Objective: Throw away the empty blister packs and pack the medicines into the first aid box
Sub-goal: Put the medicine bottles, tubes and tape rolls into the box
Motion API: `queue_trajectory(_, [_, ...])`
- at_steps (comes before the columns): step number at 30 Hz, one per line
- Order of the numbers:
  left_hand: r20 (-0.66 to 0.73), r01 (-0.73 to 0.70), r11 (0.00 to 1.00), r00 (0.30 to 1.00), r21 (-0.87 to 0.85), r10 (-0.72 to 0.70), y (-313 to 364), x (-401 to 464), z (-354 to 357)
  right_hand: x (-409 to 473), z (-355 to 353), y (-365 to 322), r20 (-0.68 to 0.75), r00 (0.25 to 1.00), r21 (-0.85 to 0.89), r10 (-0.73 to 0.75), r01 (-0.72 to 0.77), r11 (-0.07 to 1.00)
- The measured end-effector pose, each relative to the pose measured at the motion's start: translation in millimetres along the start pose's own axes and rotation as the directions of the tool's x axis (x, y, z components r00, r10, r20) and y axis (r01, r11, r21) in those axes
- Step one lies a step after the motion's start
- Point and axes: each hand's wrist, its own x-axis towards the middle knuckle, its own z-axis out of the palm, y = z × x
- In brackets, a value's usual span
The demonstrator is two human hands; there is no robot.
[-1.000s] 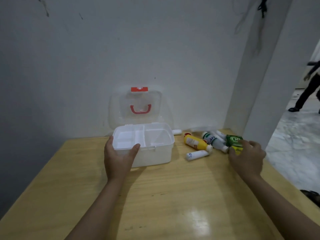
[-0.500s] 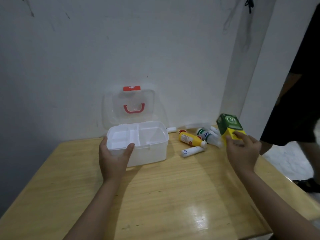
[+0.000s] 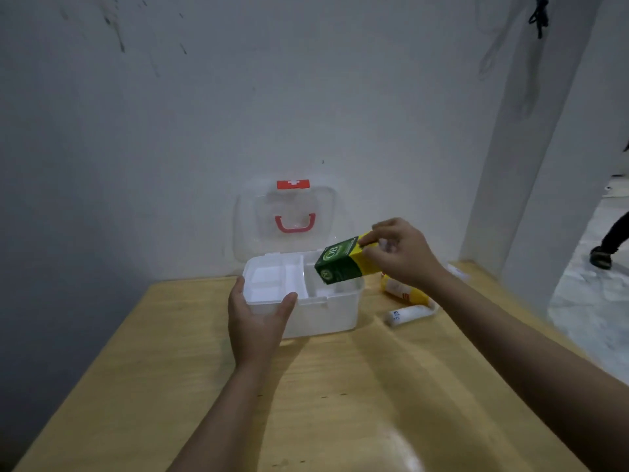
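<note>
Right hand point(image 3: 398, 253) has lifted the green-and-yellow medicine carton point(image 3: 343, 260) off the table point(image 3: 340, 403) and is now carrying it tilted over the right compartment of the open first aid box point(image 3: 326, 311), grip closed on the yellow end. Left hand point(image 3: 255, 321) is still bracing the box's near-left corner, grip wrapped on the rim. Packing is starting. Yellow bottle point(image 3: 401, 291) and white tube point(image 3: 408, 314) are waiting right of the box. No blister packs showing.
</note>
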Motion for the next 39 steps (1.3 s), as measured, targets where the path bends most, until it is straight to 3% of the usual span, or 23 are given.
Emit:
queue_trajectory(4, [-0.003,0.001,1.000,1.000,0.022,-0.001,-1.4,1.1,0.4,15.3,23.9,-3.2,0.195,0.981,-0.040,-0.017,0.025,0.999])
queue_trajectory(10, [-0.021,-0.018,0.999,1.000,0.032,0.019,-1.2,1.6,1.6,26.1,55.5,-10.3,0.347,0.938,-0.097,-0.002,0.038,0.995])
queue_trajectory(15, [-0.019,-0.023,0.999,1.000,0.041,0.024,-5.1,3.1,0.9,41.7,62.9,-23.7,0.375,0.926,-0.088,0.056,-0.025,0.996])
queue_trajectory(25, [-0.018,-0.040,0.998,0.999,0.043,0.041,-4.4,3.7,2.3,51.9,54.5,-20.8,0.461,0.872,-0.297,0.166,-0.024,0.955])
queue_trajectory(39, [-0.010,-0.032,0.998,0.999,0.048,0.032,-5.2,3.7,0.5,38.9,85.7,-17.7,0.404,0.880,-0.363,0.250,-0.097,0.927])
